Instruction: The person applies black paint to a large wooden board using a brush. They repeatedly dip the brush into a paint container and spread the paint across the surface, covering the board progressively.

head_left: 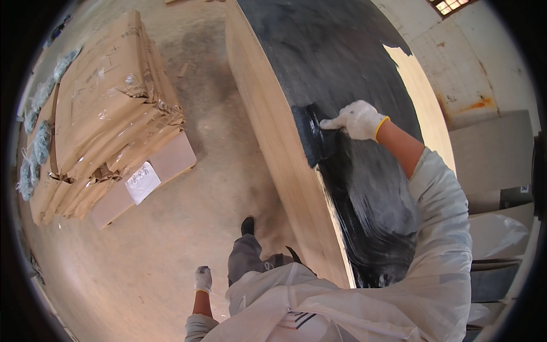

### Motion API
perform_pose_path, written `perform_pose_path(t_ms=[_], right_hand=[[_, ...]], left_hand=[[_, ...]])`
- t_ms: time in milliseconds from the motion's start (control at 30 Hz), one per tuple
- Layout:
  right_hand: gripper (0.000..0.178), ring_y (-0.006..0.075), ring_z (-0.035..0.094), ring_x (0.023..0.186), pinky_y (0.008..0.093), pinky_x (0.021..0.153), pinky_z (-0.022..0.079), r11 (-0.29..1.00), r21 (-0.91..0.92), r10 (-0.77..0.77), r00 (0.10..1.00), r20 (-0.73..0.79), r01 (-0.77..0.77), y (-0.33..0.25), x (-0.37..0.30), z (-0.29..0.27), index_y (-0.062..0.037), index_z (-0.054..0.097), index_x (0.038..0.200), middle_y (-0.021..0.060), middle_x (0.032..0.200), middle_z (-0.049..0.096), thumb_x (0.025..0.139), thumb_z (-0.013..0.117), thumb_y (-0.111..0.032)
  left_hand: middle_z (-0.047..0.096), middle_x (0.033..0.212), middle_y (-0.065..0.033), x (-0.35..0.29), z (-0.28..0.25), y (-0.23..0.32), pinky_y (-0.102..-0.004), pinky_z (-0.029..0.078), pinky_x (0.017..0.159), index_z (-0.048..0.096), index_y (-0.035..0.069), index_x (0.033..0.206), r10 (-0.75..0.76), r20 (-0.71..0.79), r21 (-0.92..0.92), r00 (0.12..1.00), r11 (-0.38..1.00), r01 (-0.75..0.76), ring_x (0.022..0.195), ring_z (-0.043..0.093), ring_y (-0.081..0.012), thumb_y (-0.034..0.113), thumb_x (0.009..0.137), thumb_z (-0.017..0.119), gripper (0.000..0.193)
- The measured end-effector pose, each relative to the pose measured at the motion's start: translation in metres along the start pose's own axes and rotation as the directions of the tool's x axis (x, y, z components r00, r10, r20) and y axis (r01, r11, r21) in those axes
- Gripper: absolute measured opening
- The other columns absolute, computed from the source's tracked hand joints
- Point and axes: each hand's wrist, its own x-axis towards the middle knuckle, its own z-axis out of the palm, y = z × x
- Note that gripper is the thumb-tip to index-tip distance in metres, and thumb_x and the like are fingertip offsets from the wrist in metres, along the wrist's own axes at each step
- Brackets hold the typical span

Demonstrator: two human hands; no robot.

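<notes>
Right hand [359, 121]: white-gloved, was closed on the broad black tool [308, 137].
Tool: lay on the black-coated top [342, 62] of the pale wooden block [279, 148], at its left edge.
Left hand [203, 279]: white-gloved, hung curled, apparently empty, above the brown floor [142, 256].

From my remote seat I take this for a workshop with storage: there is a bare, scuffed floor [216, 171], a pile of flat cardboard packages [102, 102], a bulky pale-wood block [273, 148] with streaky black coating [336, 51] over most of its top, grey panels [496, 151] near a rust-stained wall [464, 74], and a small gridded window [450, 5].
</notes>
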Motion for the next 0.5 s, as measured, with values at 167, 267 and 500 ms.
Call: perform_pose_path(t_ms=[167,267,500], right_hand=[[0.060,0.0347,0.075,0.101,0.0440,0.093,0.058,0.998,0.005,0.056,0.998,-0.012,-0.056,0.013,-0.005,0.007,-0.0424,0.070,0.144,0.0120,0.106,0.078,0.094,0.065,-0.010],[0.066,0.0352,0.075,0.110,0.0429,0.096,0.059,0.998,-0.020,0.054,0.998,0.029,-0.054,-0.001,0.006,-0.015,-0.0430,0.070,0.143,0.0123,0.120,0.078,0.091,0.059,-0.003],[0.066,0.0301,0.076,0.106,0.0431,0.095,0.059,0.991,-0.130,0.020,0.982,0.190,0.005,-0.039,-0.067,0.009,-0.0444,0.070,0.144,0.0088,0.108,0.079,0.092,0.058,-0.006]], left_hand=[[0.079,0.097,-0.0095,-0.009,-0.001,0.023,-0.0348,0.058,0.081,0.074,0.000,0.117,-0.004,0.035,-0.111,0.999,0.994,0.008,0.087,0.072,-0.0196,0.015,0.100,0.066,0.023],[0.078,0.094,-0.0080,-0.007,-0.006,-0.004,-0.0338,0.058,0.076,0.073,0.001,0.116,0.032,-0.004,-0.081,0.999,0.996,-0.033,0.081,0.070,-0.0176,0.014,0.100,0.066,0.022],[0.079,0.096,-0.0104,-0.025,0.005,-0.003,-0.0363,0.059,0.081,0.074,0.000,0.117,-0.093,0.066,-0.092,0.994,0.991,0.098,0.087,0.073,-0.0205,0.014,0.099,0.067,0.023]])
